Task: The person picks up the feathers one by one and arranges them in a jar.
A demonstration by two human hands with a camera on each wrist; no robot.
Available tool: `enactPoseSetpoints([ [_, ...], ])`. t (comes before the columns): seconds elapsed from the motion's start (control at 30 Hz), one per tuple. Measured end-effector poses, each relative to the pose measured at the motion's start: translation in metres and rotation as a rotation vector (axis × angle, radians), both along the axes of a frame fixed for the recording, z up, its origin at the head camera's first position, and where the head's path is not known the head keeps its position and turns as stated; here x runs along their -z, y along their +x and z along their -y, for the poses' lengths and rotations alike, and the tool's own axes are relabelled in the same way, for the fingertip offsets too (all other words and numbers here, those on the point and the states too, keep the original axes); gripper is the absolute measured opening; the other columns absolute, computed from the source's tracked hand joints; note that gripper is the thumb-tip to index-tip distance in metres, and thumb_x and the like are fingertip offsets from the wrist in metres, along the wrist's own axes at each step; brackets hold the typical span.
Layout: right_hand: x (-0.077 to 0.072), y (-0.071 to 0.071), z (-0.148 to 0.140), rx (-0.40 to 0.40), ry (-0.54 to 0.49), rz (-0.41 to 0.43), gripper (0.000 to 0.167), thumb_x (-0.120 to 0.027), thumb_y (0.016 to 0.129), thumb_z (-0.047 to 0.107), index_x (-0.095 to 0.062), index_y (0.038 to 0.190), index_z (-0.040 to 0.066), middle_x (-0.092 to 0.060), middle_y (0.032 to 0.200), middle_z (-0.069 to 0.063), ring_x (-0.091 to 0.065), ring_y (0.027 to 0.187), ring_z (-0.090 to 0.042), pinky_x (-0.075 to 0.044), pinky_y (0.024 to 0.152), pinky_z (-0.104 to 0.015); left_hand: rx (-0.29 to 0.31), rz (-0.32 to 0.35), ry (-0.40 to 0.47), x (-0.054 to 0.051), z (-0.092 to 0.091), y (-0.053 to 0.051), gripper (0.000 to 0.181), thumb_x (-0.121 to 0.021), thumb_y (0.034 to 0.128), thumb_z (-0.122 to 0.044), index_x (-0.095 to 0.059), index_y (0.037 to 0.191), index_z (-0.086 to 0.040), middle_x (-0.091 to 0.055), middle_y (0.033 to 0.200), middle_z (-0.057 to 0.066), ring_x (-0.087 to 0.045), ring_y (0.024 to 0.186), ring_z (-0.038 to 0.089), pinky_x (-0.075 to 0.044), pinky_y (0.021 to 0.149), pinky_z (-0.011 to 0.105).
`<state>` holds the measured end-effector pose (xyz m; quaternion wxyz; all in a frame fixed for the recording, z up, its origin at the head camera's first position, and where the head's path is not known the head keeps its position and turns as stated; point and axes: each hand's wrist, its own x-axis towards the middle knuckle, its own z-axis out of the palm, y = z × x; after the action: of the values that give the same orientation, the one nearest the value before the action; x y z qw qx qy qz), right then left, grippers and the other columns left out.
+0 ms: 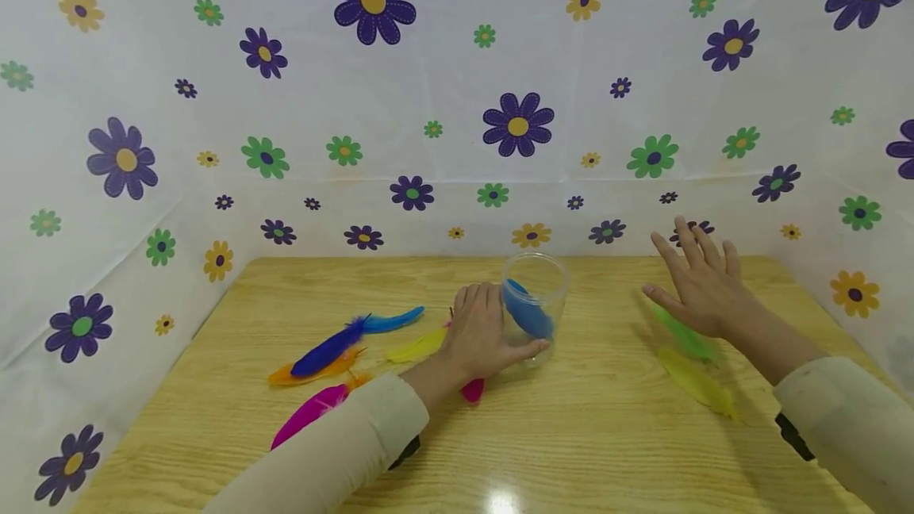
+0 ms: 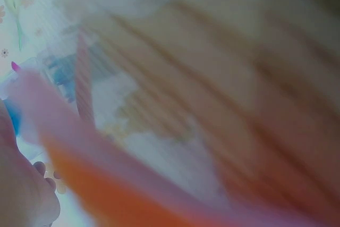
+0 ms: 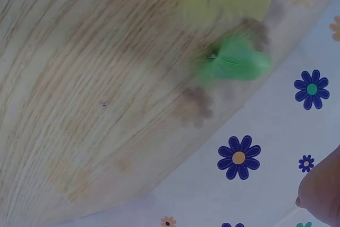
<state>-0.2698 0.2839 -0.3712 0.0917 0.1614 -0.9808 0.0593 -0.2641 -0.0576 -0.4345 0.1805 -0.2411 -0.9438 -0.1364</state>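
Note:
A clear plastic cup [image 1: 555,284] stands upright on the table, a blue feather [image 1: 527,312] inside it. My left hand [image 1: 474,331] holds the cup from its left side, thumb across the near side. In the left wrist view, part of the left hand [image 2: 24,190] shows at the lower left and much else is blurred. My right hand [image 1: 703,284] hovers with fingers spread and holds nothing. Beneath it lie a green feather [image 1: 685,335] and a yellow-green feather [image 1: 696,381]. The right wrist view shows the green feather [image 3: 236,62] and a fingertip at the lower right.
Left of the cup lie a dark blue feather [image 1: 328,349], a light blue feather [image 1: 393,320], an orange feather [image 1: 300,373], a magenta feather [image 1: 310,415] and a yellow feather [image 1: 417,346]. A flowered cloth [image 1: 443,78] encloses the wooden table [image 1: 571,450] at the back and sides.

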Motion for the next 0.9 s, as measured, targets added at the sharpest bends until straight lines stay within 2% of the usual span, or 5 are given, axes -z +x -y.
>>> enactPoseSetpoints([
  [0.5,0.017,0.001,-0.009,0.044,-0.002,0.030,0.081,-0.045,0.102,0.052,-0.011,0.160,0.006,0.003,0.164,-0.030,-0.008,0.145,-0.056,-0.003,0.108,-0.078,-0.006,-0.025,-0.014,0.001,0.000,0.000,0.090,-0.060,0.0743,-0.082,-0.053,0.119,-0.004,-0.055,0.102,0.004,-0.050,0.103,0.024,-0.038,0.096,0.040],
  [0.73,0.028,0.001,-0.011,0.077,-0.006,0.065,0.081,-0.046,0.102,0.050,-0.011,0.159,0.005,0.007,0.164,-0.029,-0.009,0.144,-0.056,-0.004,0.107,-0.080,-0.004,-0.025,-0.009,0.000,0.001,0.000,0.091,-0.061,0.0743,-0.081,-0.053,0.121,-0.004,-0.055,0.103,0.005,-0.050,0.103,0.024,-0.039,0.096,0.040],
  [0.9,0.036,0.002,-0.013,0.095,0.005,0.088,0.080,-0.045,0.102,0.050,-0.014,0.158,0.001,0.001,0.163,-0.031,-0.011,0.142,-0.058,-0.005,0.106,-0.080,-0.006,-0.022,-0.007,0.000,0.001,0.001,0.090,-0.061,0.0745,-0.081,-0.053,0.120,-0.003,-0.055,0.103,0.005,-0.050,0.103,0.024,-0.039,0.096,0.039],
])
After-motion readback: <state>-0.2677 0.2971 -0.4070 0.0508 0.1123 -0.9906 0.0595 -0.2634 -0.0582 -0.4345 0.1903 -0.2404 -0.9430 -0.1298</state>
